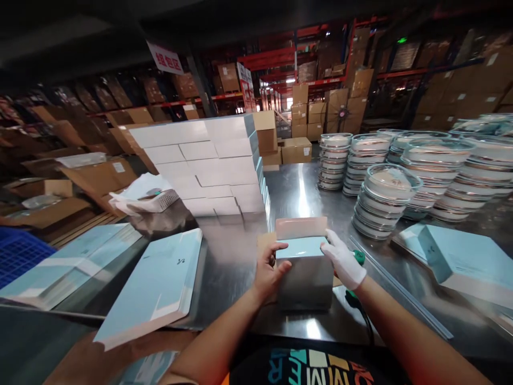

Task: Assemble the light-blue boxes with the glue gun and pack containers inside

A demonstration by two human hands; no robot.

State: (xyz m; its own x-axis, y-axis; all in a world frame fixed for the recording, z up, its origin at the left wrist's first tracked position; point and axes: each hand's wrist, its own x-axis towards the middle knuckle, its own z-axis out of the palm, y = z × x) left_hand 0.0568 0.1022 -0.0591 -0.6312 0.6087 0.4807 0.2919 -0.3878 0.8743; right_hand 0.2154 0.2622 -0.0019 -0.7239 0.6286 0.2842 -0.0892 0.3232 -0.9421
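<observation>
A small carton (303, 283) stands on the metal table in front of me, its near side grey and its top strip light blue. A pale flap (301, 228) rises at its far edge. My left hand (269, 271), bare, grips the carton's left side, with thumb and fingers bent round the upper edge. On the opposite side my right hand (343, 258), in a white glove, holds the upper right edge with its fingers closed against it. A brown cardboard piece (264, 245) shows partly behind the carton. Beside my right wrist lies a green object (359, 257), partly hidden.
White boxes (200, 166) are stacked at the back left. Several stacks of round clear-lidded containers (387, 200) fill the right. Flat light-blue cartons (156, 278) lie left, and more blue cartons (473, 256) right. A white basket (160, 201) and a clear strip (401, 286) are also on the table.
</observation>
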